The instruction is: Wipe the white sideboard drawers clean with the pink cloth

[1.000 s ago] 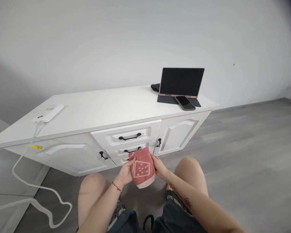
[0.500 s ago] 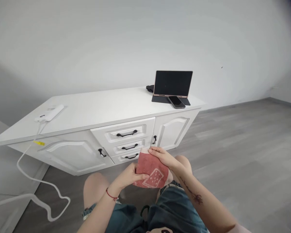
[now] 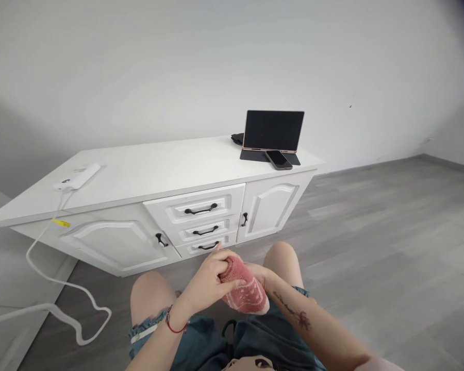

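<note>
A fuzzy red sock (image 3: 244,291) with white patterning and a pale end is bunched up above my lap, between my knees. My left hand (image 3: 211,275) grips it from the left, thumb lying across the front and fingers around the upper edge. Behind its right side is my right hand (image 3: 258,273), holding the sock too; most of its fingers are hidden by the fabric.
Ahead stands a white cabinet (image 3: 158,170) with drawers and black handles. On its top are a propped tablet (image 3: 274,130), a phone (image 3: 279,159), a dark folded item (image 3: 237,138) and a white power strip (image 3: 77,178). Its white cable (image 3: 77,286) trails to the floor at left.
The sock was spread flatter with its white edge showing at the top; now it is bunched and rounded. My left hand has moved up around it, and my right hand has dropped behind it.
</note>
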Motion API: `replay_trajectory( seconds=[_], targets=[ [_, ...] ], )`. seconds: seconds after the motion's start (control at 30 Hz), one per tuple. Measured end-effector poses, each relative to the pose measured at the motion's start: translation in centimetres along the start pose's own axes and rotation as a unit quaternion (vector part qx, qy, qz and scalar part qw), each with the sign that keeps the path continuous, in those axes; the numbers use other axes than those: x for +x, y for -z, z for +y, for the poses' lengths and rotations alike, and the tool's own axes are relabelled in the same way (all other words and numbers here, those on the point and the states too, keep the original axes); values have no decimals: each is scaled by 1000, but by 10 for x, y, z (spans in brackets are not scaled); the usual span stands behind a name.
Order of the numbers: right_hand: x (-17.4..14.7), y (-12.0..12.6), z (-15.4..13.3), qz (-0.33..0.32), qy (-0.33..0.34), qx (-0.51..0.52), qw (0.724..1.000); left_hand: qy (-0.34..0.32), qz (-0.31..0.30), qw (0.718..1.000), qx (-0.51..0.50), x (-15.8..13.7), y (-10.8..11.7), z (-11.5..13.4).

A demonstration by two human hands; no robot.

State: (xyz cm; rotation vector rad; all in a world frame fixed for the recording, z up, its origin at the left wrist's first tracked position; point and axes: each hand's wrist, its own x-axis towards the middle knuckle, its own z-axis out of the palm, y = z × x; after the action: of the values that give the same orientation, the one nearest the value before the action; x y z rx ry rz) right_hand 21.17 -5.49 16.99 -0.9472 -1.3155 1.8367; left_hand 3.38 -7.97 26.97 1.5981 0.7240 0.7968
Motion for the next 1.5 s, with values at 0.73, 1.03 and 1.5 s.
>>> replay_trajectory(
  seconds=[0.73,1.03,1.5],
  targets=[
    [-59,-17,-35,20,24,-59,998,93,200,969,-112,-4,17,-28],
    [-61,-6,-21,-6,-38,-120,992,97,250,951,-153,-29,3,-47],
    [-53,-41,59,-215,-246,290,900,168,133,977,-14,-32,-7,-38]
  ],
)
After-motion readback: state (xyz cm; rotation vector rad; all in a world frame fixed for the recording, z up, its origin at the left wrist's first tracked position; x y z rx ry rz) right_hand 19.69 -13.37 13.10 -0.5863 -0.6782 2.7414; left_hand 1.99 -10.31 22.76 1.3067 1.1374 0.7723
